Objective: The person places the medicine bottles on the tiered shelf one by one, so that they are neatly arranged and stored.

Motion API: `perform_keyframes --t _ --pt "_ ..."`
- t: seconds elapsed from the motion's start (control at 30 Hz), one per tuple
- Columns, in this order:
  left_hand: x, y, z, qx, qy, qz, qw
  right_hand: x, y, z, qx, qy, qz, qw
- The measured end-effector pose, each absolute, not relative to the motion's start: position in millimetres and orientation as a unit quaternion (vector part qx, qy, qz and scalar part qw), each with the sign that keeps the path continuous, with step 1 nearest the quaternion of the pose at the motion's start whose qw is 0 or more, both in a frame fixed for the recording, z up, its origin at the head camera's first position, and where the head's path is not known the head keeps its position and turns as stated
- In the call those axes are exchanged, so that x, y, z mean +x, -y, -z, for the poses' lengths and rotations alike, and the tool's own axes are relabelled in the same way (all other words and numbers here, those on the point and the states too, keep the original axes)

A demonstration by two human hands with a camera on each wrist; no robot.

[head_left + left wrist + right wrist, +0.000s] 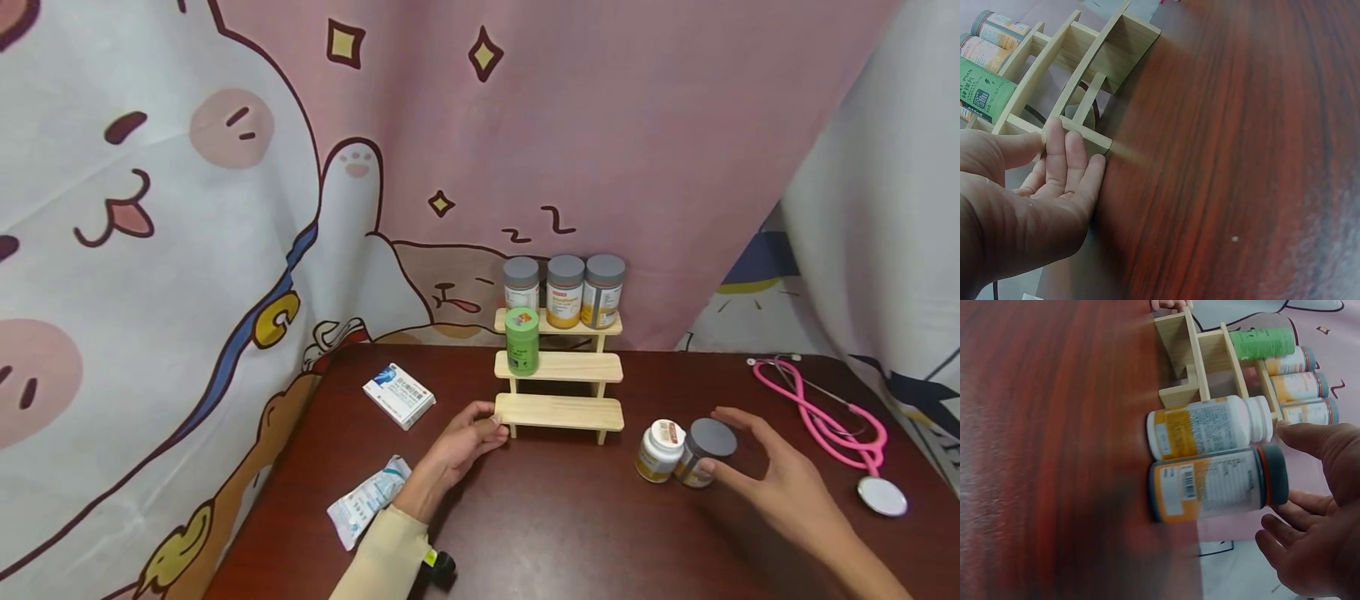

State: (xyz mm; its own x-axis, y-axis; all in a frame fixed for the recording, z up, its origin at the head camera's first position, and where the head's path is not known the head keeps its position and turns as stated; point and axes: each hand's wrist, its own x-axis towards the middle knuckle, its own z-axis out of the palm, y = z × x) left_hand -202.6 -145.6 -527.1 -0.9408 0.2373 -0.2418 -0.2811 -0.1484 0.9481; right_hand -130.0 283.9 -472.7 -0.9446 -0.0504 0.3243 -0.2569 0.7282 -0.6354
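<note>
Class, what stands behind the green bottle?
A grey-lidded bottle on the top tier. The head view shows its lid and upper label; the green bottle hides its base.

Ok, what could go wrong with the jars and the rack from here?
The right hand is spread around a grey-lidded jar with the white bottle close beside it, so closing in might tip the bottle.

The left hand holds the rack at its bottom shelf; a tug could topple the green jar or the three top jars.
</note>
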Motion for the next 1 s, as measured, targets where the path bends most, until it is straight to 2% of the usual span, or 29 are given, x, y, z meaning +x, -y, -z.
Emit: perform_keyframes --t 0.2,0.57,0.87,1.0 --pt "-202 145 525 -0.017 -0.628 -0.760 0.168 -129 -291 482 0.070 0.918 -0.374 0.113" --pt "-201 144 525 -0.021 -0.631 -0.757 0.165 -135 -290 492 0.096 0.894 -0.425 0.100" --pt "-201 145 522 -0.015 -0.628 -0.760 0.165 -136 -289 490 0.048 0.923 -0.372 0.085" --pt "-202 145 523 -0.013 -0.626 -0.762 0.169 -135 -289 490 0.041 0.921 -0.374 0.099"
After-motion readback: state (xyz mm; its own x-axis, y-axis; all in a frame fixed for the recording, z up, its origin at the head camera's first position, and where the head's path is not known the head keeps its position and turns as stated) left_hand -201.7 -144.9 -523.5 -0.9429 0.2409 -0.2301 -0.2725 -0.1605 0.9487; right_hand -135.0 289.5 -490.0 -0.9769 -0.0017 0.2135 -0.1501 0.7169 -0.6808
